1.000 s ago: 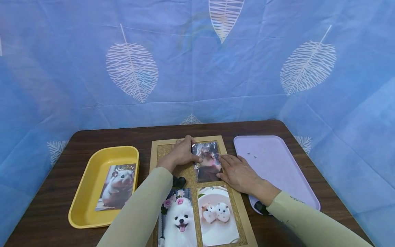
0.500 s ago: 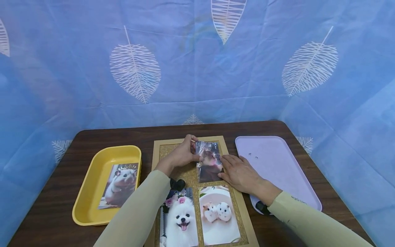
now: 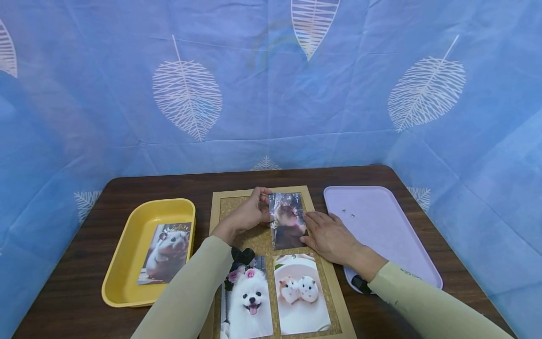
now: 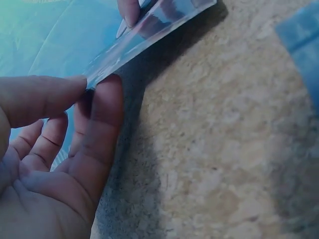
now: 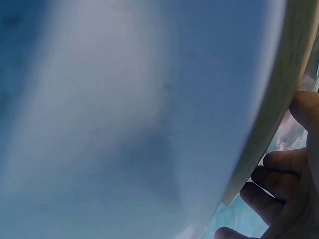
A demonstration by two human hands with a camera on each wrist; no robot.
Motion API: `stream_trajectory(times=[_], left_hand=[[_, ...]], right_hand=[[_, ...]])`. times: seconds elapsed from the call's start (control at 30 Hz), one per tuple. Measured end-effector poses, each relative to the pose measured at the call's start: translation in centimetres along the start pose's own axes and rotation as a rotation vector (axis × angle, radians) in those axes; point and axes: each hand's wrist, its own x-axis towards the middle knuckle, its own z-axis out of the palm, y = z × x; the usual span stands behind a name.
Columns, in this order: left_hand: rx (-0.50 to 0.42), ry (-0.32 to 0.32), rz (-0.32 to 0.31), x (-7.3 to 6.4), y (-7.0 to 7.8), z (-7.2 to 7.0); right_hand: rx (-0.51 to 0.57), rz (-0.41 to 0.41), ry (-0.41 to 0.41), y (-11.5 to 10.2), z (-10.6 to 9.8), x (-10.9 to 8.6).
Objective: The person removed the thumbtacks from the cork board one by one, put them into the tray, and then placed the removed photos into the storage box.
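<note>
A photo of a crowned animal [image 3: 288,228] lies over the upper right of a wood-framed corkboard [image 3: 259,241]. My left hand [image 3: 246,214] pinches its left edge between thumb and fingers. In the left wrist view that edge of the glossy photo [image 4: 149,37] is raised off the cork and casts a shadow. My right hand [image 3: 332,239] rests at the photo's right edge, across the board's right side, fingers extended. The right wrist view shows its fingertips [image 5: 303,107] along the wooden frame [image 5: 271,99]. Below, a white dog photo [image 3: 250,301] and a two-hamster photo [image 3: 302,299] lie on the board.
To the left, a yellow tray [image 3: 112,268] holds a photo of a crowned hamster [image 3: 167,252]. A lilac tray [image 3: 381,221] with a few tiny dark pieces stands to the right. Blue leaf-patterned cloth [image 3: 267,94] hangs behind the dark wooden table [image 3: 169,184].
My left fingers have shifted at the photo's left edge, and the photo has moved slightly within the board. My right hand stays at its right edge. The whole view has drifted slightly.
</note>
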Motion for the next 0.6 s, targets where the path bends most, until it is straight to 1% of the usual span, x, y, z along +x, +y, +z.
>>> stream_trajectory(times=[0.17,0.37,0.6], left_hand=[[-0.034,-0.012,-0.01,-0.05,-0.26,0.12],[-0.037,-0.009,0.007,-0.16,-0.18,0.32],[-0.065,0.016,0.015,-0.05,0.11,0.42]], right_hand=[[0.003,-0.003,-0.004,0.0,-0.04,0.01],[0.006,-0.006,-0.009,-0.02,-0.18,0.01],[0.011,-0.016,0.009,0.14,-0.26,-0.03]])
